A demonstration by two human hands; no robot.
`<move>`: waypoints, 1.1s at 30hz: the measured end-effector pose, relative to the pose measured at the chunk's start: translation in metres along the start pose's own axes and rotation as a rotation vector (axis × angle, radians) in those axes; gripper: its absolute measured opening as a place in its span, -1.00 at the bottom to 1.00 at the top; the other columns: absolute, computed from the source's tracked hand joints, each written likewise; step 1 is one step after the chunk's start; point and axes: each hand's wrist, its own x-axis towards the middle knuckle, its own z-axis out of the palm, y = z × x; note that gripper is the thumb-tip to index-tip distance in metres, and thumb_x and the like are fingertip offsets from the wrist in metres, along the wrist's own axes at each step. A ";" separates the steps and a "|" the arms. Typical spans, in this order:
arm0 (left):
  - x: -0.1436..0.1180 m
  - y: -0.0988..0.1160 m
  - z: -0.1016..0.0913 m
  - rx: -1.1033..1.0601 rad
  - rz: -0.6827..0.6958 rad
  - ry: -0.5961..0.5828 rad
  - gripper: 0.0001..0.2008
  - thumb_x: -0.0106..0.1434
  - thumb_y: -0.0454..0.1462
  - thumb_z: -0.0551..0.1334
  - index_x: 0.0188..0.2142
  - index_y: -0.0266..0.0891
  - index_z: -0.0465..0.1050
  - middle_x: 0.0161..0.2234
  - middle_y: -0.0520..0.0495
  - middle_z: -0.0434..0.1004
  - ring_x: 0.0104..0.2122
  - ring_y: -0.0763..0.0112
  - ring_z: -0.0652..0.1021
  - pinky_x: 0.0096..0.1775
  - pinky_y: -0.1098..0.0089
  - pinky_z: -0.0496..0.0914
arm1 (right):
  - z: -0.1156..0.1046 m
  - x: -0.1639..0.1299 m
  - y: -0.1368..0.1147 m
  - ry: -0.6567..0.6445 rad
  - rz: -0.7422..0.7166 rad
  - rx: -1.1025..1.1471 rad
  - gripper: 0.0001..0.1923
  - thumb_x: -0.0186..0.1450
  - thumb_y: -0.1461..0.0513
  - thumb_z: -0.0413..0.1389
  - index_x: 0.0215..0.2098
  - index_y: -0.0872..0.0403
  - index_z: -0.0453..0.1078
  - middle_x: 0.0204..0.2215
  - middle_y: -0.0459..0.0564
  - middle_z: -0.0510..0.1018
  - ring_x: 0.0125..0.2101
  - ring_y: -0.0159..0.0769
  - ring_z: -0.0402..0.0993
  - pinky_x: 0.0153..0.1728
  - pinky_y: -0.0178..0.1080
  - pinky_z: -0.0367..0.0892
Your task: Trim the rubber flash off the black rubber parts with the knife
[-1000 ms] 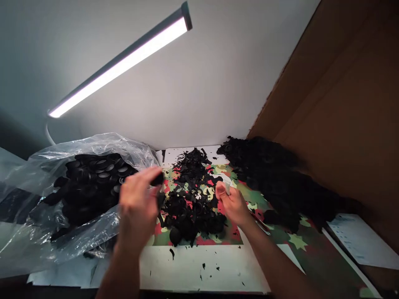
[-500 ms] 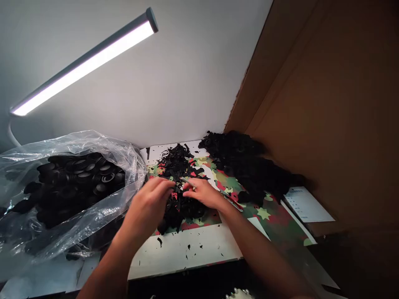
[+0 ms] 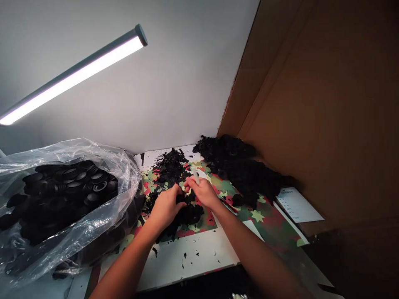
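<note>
Both hands had drawn closer together over the black scrap pile (image 3: 174,195) on the counter (image 3: 193,257). Left hand (image 3: 166,206) curled its grip on a black part (mostly hidden); right hand (image 3: 202,192) pinched a small white tool (image 3: 196,176). Beside them sat the plastic bag (image 3: 62,207) of black caps.

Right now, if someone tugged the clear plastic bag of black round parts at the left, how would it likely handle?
The clear plastic bag looks thin and crinkled, so probably floppy. It bulges with stacked black round parts, so likely heavy, dragging rather than sliding. Its mouth gapes, so parts might spill.
</note>
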 end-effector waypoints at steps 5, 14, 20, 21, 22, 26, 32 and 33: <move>0.003 -0.008 -0.013 -0.511 -0.067 0.178 -0.72 0.12 -0.23 0.36 -0.15 -0.17 0.48 -0.34 0.01 0.53 -0.33 0.34 0.52 -0.26 0.37 0.36 | -0.009 0.001 -0.007 0.246 -0.001 0.274 -0.32 0.25 -0.34 -0.02 -0.51 0.04 0.45 -0.65 -0.10 0.38 -0.66 -0.42 0.10 -0.61 -0.30 0.04; 0.003 -0.005 0.000 -1.153 -0.262 0.238 -0.56 0.02 -0.09 0.47 -0.13 -0.15 0.48 -0.19 -0.05 0.51 -0.23 0.37 0.55 -0.25 0.43 0.43 | 0.007 -0.010 -0.012 -0.103 -0.004 0.131 -0.48 0.02 -0.16 0.38 -0.31 0.02 0.43 -0.42 -0.13 0.52 -0.54 -0.42 0.25 -0.50 -0.32 0.18; -0.002 -0.008 -0.007 -0.469 0.019 0.487 -0.38 0.12 -0.16 0.41 0.17 -0.10 0.36 0.18 -0.24 0.34 0.23 0.03 0.35 0.18 0.03 0.30 | 0.006 -0.009 -0.009 0.014 0.008 0.115 -0.63 0.02 0.02 0.41 -0.36 0.03 0.46 -0.49 -0.16 0.46 -0.58 -0.44 0.16 -0.54 -0.32 0.16; -0.002 -0.008 -0.010 -0.347 0.090 0.471 -0.38 0.13 -0.18 0.41 0.19 -0.09 0.37 0.24 -0.25 0.30 0.29 0.00 0.28 0.24 -0.03 0.22 | 0.004 -0.009 -0.009 0.021 0.004 0.115 -0.66 0.02 0.05 0.41 -0.35 0.03 0.48 -0.50 -0.16 0.46 -0.58 -0.43 0.15 -0.55 -0.32 0.15; -0.001 -0.009 -0.011 -0.269 0.151 0.412 -0.42 0.15 -0.18 0.40 0.17 -0.08 0.40 0.26 -0.24 0.31 0.31 0.00 0.26 0.27 -0.05 0.17 | 0.002 -0.008 -0.009 0.016 0.001 0.118 -0.68 0.03 0.07 0.40 -0.36 0.04 0.49 -0.51 -0.16 0.47 -0.58 -0.43 0.17 -0.55 -0.31 0.16; 0.004 -0.012 -0.010 -0.275 0.216 0.146 -0.64 0.22 -0.18 0.36 0.03 -0.05 0.56 -0.04 -0.14 0.64 -0.01 0.11 0.58 0.08 0.10 0.41 | -0.001 -0.009 -0.009 -0.029 -0.042 0.088 -0.81 0.10 0.11 0.34 -0.38 0.03 0.54 -0.46 -0.11 0.54 -0.48 -0.33 0.34 -0.44 -0.28 0.26; 0.007 -0.014 -0.011 -0.460 0.032 0.142 -0.71 0.03 -0.20 0.47 -0.20 -0.09 0.67 -0.26 -0.07 0.72 -0.27 0.16 0.64 -0.17 0.24 0.50 | 0.003 -0.012 -0.011 -0.053 -0.014 0.029 -0.81 0.10 0.11 0.32 -0.38 0.04 0.53 -0.46 -0.13 0.53 -0.50 -0.37 0.32 -0.46 -0.30 0.24; 0.006 -0.014 -0.013 -0.511 -0.006 0.111 -0.71 0.01 -0.20 0.47 -0.22 -0.11 0.67 -0.29 -0.06 0.71 -0.30 0.18 0.64 -0.22 0.27 0.50 | 0.003 -0.013 -0.013 -0.062 0.000 0.033 -0.80 0.11 0.11 0.32 -0.37 0.04 0.52 -0.47 -0.15 0.53 -0.54 -0.40 0.28 -0.46 -0.30 0.22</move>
